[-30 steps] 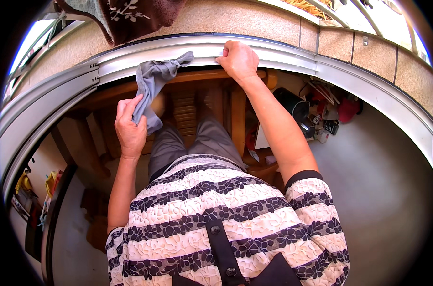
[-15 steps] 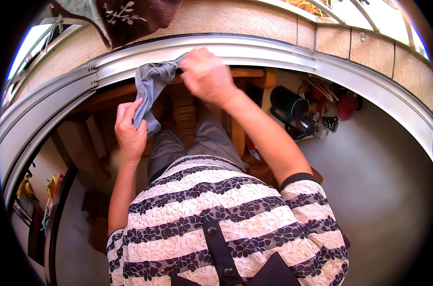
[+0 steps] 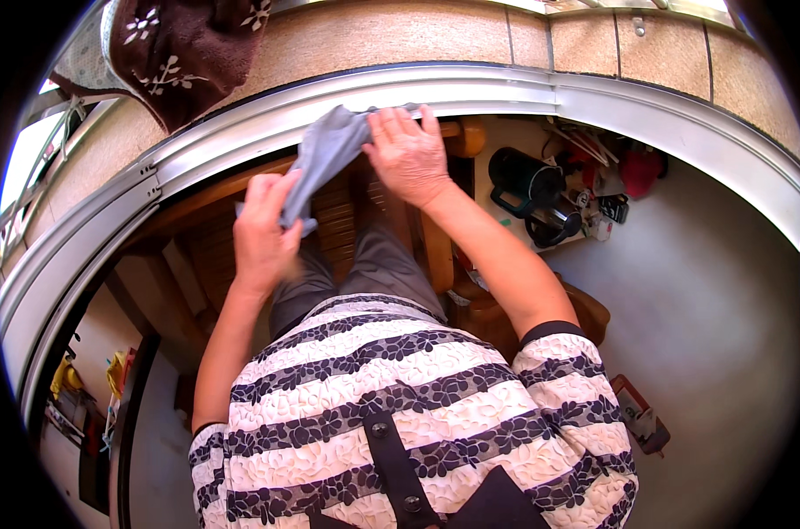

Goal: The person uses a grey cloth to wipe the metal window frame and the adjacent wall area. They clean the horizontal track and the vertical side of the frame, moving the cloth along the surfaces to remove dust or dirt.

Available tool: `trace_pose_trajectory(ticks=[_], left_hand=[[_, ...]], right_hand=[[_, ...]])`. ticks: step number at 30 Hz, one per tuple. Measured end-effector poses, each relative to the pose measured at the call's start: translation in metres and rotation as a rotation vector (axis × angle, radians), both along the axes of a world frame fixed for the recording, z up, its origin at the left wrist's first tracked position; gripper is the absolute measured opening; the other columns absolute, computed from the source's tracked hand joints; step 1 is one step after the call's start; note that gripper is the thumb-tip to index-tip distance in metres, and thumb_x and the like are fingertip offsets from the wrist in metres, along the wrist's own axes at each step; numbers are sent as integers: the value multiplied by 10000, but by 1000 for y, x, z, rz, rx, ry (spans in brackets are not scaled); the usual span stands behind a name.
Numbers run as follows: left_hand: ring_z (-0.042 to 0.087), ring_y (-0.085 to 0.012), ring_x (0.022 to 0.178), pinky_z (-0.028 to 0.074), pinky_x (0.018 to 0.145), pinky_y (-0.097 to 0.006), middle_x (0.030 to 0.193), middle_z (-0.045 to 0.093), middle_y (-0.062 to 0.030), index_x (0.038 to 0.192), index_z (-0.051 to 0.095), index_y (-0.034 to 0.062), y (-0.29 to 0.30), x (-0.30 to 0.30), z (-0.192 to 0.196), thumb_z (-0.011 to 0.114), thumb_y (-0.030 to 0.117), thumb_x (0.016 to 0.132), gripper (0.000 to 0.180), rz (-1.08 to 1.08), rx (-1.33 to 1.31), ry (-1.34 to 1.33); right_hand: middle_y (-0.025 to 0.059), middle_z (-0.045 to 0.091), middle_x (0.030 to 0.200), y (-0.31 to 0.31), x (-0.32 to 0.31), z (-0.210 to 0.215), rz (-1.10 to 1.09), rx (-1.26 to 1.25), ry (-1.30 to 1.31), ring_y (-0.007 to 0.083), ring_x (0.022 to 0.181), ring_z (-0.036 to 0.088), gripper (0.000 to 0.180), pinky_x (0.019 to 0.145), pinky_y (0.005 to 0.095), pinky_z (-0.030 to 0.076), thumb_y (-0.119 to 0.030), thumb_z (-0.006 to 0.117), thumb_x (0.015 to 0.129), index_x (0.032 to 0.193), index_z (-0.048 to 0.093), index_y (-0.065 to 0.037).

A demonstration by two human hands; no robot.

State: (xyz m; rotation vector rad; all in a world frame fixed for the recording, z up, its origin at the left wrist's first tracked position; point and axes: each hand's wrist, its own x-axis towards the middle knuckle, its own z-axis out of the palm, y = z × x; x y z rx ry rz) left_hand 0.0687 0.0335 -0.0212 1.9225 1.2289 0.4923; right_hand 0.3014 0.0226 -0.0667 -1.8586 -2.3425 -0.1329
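Observation:
A thin grey cloth [image 3: 326, 157] stretches between my two hands in front of the white sliding-window track [image 3: 470, 95]. My left hand [image 3: 266, 231] is closed round its lower end, and a bit of cloth sticks out past the fingers. At the track's inner edge, my right hand [image 3: 409, 157] presses the cloth's upper end against the rail, fingers bent over it. Part of the cloth under those fingers is hidden. The middle of the cloth hangs twisted, in loose folds.
A brown towel with white flower prints [image 3: 193, 57] hangs over the tiled ledge [image 3: 400, 31] at the upper left. Wooden furniture [image 3: 329, 212] stands below the track. A dark kettle [image 3: 525, 181] and small items sit at right, above the grey floor [image 3: 708, 309].
My right hand has moved slightly right and down along the track, drawing the cloth with it. My left hand has moved right, and the whole view has shifted a little.

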Motion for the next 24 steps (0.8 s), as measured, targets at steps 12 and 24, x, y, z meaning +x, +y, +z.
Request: trace_pose_trajectory(ticks=[12, 24], left_hand=[[599, -323, 830, 504, 685, -384, 1019, 537, -120, 1168, 550, 88, -4, 91, -6, 614, -68, 642, 552, -213, -12, -136], [593, -314, 786, 483, 682, -392, 944, 542, -105, 1108, 590, 96, 4, 77, -13, 624, -6, 675, 446, -55, -108, -197]], right_hand=[[125, 580, 931, -23, 92, 28, -124, 171, -69, 281, 940, 554, 144, 947, 449, 381, -92, 601, 733, 832, 629, 10], [121, 565, 859, -7, 63, 8, -273, 70, 38, 292, 870, 540, 116, 870, 431, 381, -127, 621, 679, 727, 554, -45]])
